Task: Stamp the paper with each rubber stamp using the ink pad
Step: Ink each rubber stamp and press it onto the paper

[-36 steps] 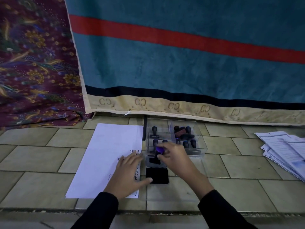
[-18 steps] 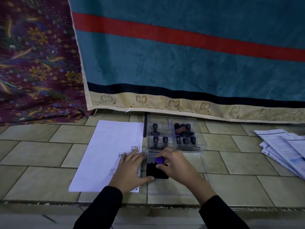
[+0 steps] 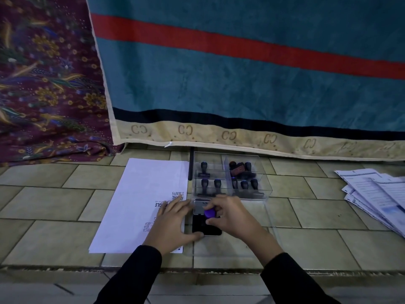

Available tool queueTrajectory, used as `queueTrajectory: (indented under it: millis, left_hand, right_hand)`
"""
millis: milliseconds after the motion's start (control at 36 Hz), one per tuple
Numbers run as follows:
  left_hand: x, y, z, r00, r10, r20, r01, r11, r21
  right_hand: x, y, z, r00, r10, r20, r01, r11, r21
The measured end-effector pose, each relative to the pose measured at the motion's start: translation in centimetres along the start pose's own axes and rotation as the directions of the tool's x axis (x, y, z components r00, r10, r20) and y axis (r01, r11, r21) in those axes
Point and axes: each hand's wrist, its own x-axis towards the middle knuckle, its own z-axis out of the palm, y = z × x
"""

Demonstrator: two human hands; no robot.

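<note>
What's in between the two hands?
The head view shows the black ink pad between the left hand and right hand, with the purple-topped stamp that the right hand grips held down on it.

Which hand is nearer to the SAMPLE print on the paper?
Left. The left hand lies on the paper, a fingertip right beside the SAMPLE print. The right hand is off to its right, holding a purple-topped stamp over the ink pad.

My left hand (image 3: pixel 173 224) lies flat, fingers spread toward 1 o'clock, thumb reaching to 3. Just at its 3 o'clock, my right hand (image 3: pixel 232 216) pinches a stamp (image 3: pixel 210 213) between thumb and curled fingers.
</note>
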Motion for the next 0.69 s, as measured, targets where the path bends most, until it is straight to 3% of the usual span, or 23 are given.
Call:
queueTrajectory:
  millis: [361,500,694]
  left_hand:
    - [-0.4,0.3,-0.2,1.0,0.004,-0.026,-0.005,0.999,-0.039]
    - [-1.0,-1.0,-2.2,0.984,-0.062,-0.166,0.028,0.98,-0.199]
    - [-1.2,-6.1,-5.5,0.882,-0.279,-0.38,0.244,0.96,-0.138]
  right_hand:
    - [-1.0,0.3,0.9,0.998,-0.044,-0.039,0.043,0.999,-0.027]
    - [-1.7,0.8,1.5,0.993,-0.059,-0.098,0.062,0.997,0.036]
    - [-0.5,-0.3,0.2,0.985,-0.048,-0.163,0.065,0.993,0.098]
